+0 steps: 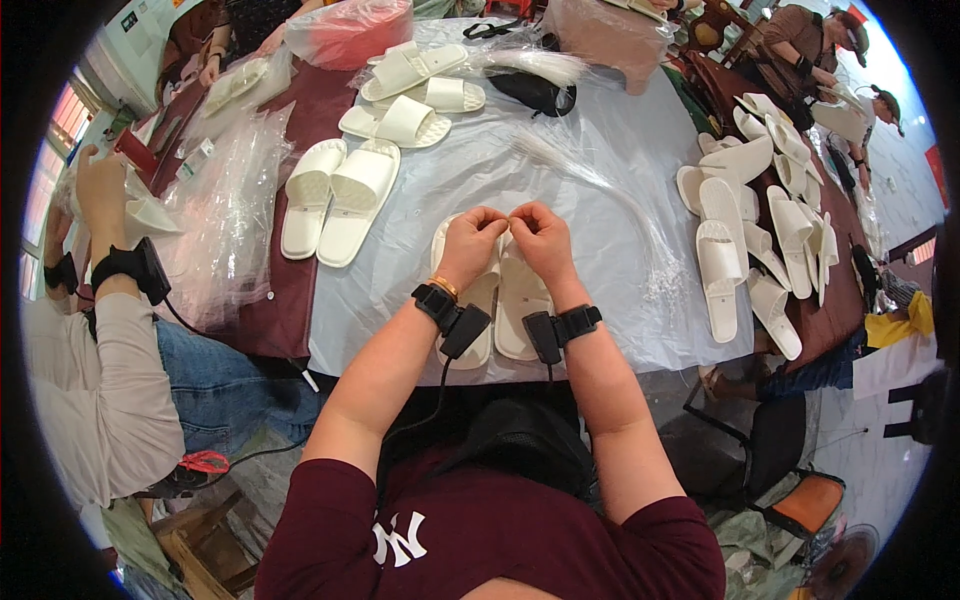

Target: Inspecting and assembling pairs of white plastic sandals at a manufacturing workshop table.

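1. Nearest to the person, a pair of white foam slippers [505, 295] lies side by side on the clear plastic sheet [610, 140], close to the near table edge, heels toward the body.
2. The left hand [470, 243] and right hand [540, 238] meet over the slippers' toe ends. Fingertips of both are pressed together, pinching something small between them; whether it is a thin fibre or part of a strap, I cannot tell.
3. The slippers look light, soft and slightly springy. I'd judge they are best taken by the strap or a side edge, and they may slide easily on the slick sheet.
4. Just right of the hands, a bundle of fine clear fibres [640, 225] fans across the sheet; it looks limp and easy to scatter.
5. Left, two more white slippers [340, 200] lie well apart from the hands; right, a stacked heap of slippers [755, 220] crowds the table edge.
6. Open room remains mainly beyond the hands, mid-table.
7. At far left, a neighbour's hand [100, 185] works among plastic bags [230, 215].
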